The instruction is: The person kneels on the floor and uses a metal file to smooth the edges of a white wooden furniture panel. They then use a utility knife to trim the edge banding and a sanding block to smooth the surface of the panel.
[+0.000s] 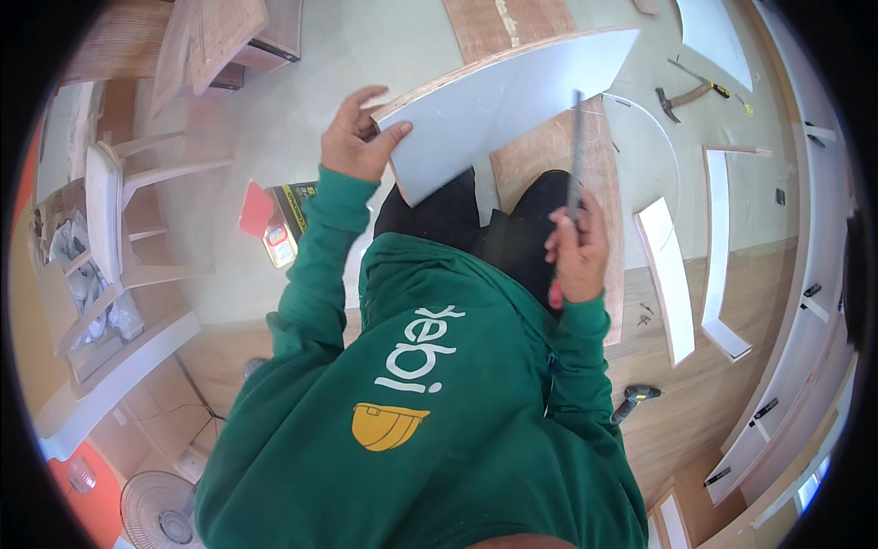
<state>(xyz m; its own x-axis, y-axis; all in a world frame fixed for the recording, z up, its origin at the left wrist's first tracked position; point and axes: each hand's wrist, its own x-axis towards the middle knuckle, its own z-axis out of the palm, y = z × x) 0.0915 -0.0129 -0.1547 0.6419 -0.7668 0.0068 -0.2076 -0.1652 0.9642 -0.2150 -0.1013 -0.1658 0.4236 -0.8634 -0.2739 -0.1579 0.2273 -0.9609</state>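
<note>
My left hand (359, 139) grips the near left end of a white-faced plywood board (494, 114), its thumb on the white face and its fingers around the edge. The board is tilted over my knees, with its raw wood edge on the far side. In my right hand (583, 252) is a long grey metal file (576, 151), held upright, the red end of its handle showing below the fist. The file's tip overlaps the board's right part in view; whether they touch I cannot tell.
A wooden plank (560, 151) lies beneath the board. On the right are a hammer (690, 96), white-faced strips (665, 279) and a cordless power tool (633, 401). A white plastic chair (110, 210), a yellow-and-white container (280, 245) and a fan (157, 512) stand at left.
</note>
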